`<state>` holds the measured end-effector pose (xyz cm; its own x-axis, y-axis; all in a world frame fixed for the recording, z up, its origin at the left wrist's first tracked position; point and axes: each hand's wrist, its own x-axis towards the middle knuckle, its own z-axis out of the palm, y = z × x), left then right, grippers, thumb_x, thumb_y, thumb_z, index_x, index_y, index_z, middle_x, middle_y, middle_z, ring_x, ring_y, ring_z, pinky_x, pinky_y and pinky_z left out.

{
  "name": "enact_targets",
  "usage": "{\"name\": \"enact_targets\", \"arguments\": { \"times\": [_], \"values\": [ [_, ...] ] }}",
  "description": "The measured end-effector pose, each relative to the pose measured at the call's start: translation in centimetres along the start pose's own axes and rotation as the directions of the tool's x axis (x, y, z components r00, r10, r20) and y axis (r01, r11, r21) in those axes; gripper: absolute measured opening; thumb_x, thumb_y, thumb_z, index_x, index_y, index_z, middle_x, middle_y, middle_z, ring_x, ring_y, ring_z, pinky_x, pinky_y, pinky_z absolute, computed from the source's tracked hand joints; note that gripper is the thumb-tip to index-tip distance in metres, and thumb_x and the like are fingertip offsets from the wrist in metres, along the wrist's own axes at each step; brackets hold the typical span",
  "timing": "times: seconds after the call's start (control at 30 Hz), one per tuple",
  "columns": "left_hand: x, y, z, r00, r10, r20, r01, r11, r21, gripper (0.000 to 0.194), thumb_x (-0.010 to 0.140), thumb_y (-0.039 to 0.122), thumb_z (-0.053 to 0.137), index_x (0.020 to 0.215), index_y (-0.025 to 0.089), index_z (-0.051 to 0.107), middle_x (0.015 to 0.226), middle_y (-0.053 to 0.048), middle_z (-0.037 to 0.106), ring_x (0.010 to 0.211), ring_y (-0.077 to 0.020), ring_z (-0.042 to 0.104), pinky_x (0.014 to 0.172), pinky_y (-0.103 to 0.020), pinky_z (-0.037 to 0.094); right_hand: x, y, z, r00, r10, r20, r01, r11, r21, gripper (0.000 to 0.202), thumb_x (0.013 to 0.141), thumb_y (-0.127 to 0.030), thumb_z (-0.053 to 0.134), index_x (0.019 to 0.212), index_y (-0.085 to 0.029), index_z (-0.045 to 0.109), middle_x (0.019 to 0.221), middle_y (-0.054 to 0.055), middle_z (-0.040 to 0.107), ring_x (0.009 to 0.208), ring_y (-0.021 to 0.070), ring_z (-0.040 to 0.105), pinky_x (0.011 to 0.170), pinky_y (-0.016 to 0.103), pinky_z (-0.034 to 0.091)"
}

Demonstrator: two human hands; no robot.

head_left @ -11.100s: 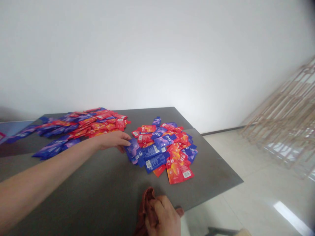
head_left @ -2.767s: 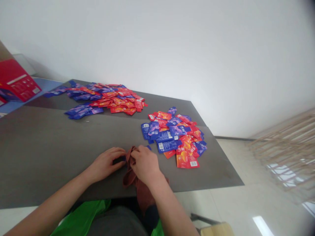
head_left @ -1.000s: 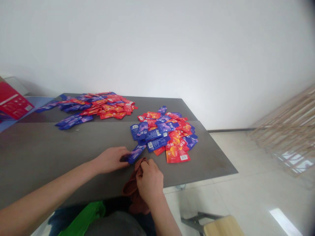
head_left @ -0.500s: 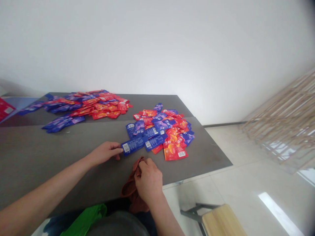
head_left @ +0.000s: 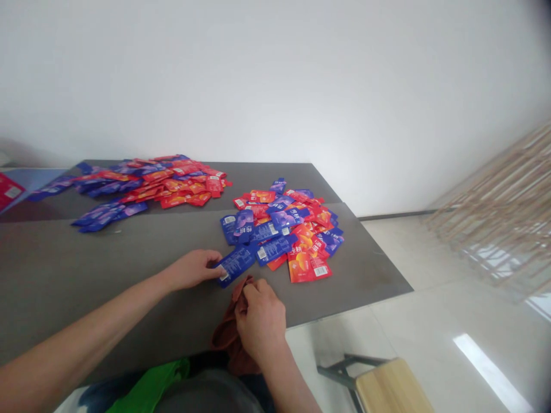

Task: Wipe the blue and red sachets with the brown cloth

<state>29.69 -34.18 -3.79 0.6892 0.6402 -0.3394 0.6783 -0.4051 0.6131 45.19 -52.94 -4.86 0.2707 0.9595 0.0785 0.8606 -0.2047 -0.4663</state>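
My left hand (head_left: 203, 268) pinches the near left corner of a blue sachet (head_left: 237, 263) with a barcode and small print on its face. The sachet's far end lies at the edge of a pile of red and blue sachets (head_left: 275, 218). My right hand (head_left: 262, 314) is closed on a reddish-brown cloth (head_left: 232, 324), bunched up near the table's front edge. Part of the cloth is hidden behind the hand and hangs down toward my lap.
A larger heap of red and blue sachets (head_left: 159, 180) spreads over the back left of the dark table (head_left: 129, 246). A wooden-topped stool (head_left: 394, 387) stands on the floor at the right. Beyond it is a slatted wooden rack (head_left: 499, 223).
My left hand has closed on the corner of the blue sachet and turned it, its near end now lower. The right hand keeps hold of the cloth in the same spot.
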Motion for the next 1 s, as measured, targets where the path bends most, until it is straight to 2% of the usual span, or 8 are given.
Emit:
{"name": "enact_targets", "arguments": {
  "times": [0.13, 0.3, 0.5, 0.63, 0.77, 0.83, 0.9, 1.0],
  "values": [
    [-1.4, 0.3, -0.3, 0.998, 0.046, 0.050, -0.044, 0.999, -0.030, 0.027, 0.082, 0.046, 0.060, 0.083, 0.019, 0.067, 0.080, 0.002, 0.069, 0.080, -0.0197, 0.063, 0.069, -0.025, 0.043, 0.0, -0.1, -0.7, 0.998, -0.054, -0.012, 0.055, 0.997, 0.057, 0.007, 0.090, -0.020, 0.058, 0.086, -0.024, 0.059, 0.094, 0.000, 0.059, 0.085, 0.0150, 0.056, 0.067, 0.025, 0.036],
    [-4.2, -0.1, -0.2, 0.998, 0.046, 0.045, -0.039, 0.991, -0.131, 0.030, 0.082, 0.047, 0.059, 0.090, 0.019, 0.067, 0.087, 0.000, 0.070, 0.084, -0.0213, 0.063, 0.072, -0.026, 0.045, 0.7, -2.8, -1.5, 0.960, -0.269, -0.075, 0.274, 0.959, 0.072, 0.015, 0.098, -0.031, 0.051, 0.089, -0.024, 0.062, 0.101, 0.003, 0.060, 0.094, 0.0162, 0.055, 0.077, 0.025, 0.041],
    [-7.6, -2.4, 0.7, 0.996, 0.076, -0.036, -0.082, 0.966, -0.245, 0.023, 0.087, 0.038, 0.050, 0.090, 0.021, 0.065, 0.092, -0.001, 0.070, 0.089, -0.0206, 0.063, 0.081, -0.028, 0.049, 3.5, -5.8, 1.1, 0.906, -0.418, 0.070, 0.421, 0.907, -0.030, 0.012, 0.096, -0.032, 0.055, 0.097, -0.026, 0.065, 0.102, 0.003, 0.060, 0.096, 0.0181, 0.054, 0.080, 0.028, 0.044],
    [-8.0, -2.9, 1.7, 0.976, 0.084, -0.203, -0.114, 0.983, -0.144, 0.017, 0.087, 0.029, 0.049, 0.089, 0.021, 0.064, 0.092, -0.001, 0.068, 0.091, -0.0198, 0.062, 0.085, -0.030, 0.048, 6.1, -4.8, 2.0, 0.943, -0.303, 0.139, 0.319, 0.941, -0.115, 0.016, 0.096, -0.033, 0.053, 0.102, -0.026, 0.066, 0.105, 0.004, 0.059, 0.094, 0.0174, 0.056, 0.074, 0.026, 0.044],
    [-7.5, -2.1, 2.5, 0.966, 0.091, -0.243, -0.105, 0.993, -0.045, 0.015, 0.087, 0.027, 0.049, 0.086, 0.021, 0.063, 0.090, -0.001, 0.067, 0.086, -0.0184, 0.062, 0.080, -0.028, 0.046, 7.9, -2.8, 0.4, 0.996, -0.019, 0.086, 0.041, 0.965, -0.261, 0.019, 0.098, -0.029, 0.049, 0.106, -0.024, 0.066, 0.105, 0.007, 0.059, 0.089, 0.0181, 0.059, 0.068, 0.028, 0.043],
    [-7.5, -1.8, 2.7, 0.960, 0.113, -0.257, -0.124, 0.992, -0.026, 0.016, 0.088, 0.027, 0.049, 0.085, 0.021, 0.063, 0.090, -0.001, 0.067, 0.085, -0.0181, 0.062, 0.079, -0.027, 0.046, 7.7, -2.6, -0.7, 0.999, -0.013, 0.050, 0.027, 0.960, -0.279, 0.021, 0.099, -0.030, 0.047, 0.106, -0.024, 0.066, 0.104, 0.007, 0.059, 0.089, 0.0183, 0.059, 0.068, 0.028, 0.042],
    [-7.5, -1.8, 2.9, 0.954, 0.124, -0.272, -0.133, 0.991, -0.016, 0.017, 0.089, 0.028, 0.048, 0.085, 0.021, 0.063, 0.091, -0.001, 0.067, 0.086, -0.0181, 0.062, 0.079, -0.027, 0.045, 6.7, -3.3, -1.4, 0.987, -0.141, 0.073, 0.155, 0.956, -0.251, 0.018, 0.098, -0.031, 0.050, 0.104, -0.025, 0.066, 0.105, 0.005, 0.059, 0.092, 0.0176, 0.058, 0.070, 0.027, 0.043],
    [-7.6, -1.9, 3.1, 0.952, 0.123, -0.282, -0.134, 0.991, -0.019, 0.022, 0.092, 0.032, 0.046, 0.085, 0.021, 0.064, 0.091, -0.002, 0.067, 0.088, -0.0185, 0.062, 0.079, -0.027, 0.045, 5.6, -4.4, -1.1, 0.901, -0.386, 0.196, 0.419, 0.892, -0.168, 0.013, 0.096, -0.032, 0.055, 0.101, -0.028, 0.066, 0.105, 0.003, 0.059, 0.096, 0.0161, 0.056, 0.074, 0.025, 0.043]
  ]
}}
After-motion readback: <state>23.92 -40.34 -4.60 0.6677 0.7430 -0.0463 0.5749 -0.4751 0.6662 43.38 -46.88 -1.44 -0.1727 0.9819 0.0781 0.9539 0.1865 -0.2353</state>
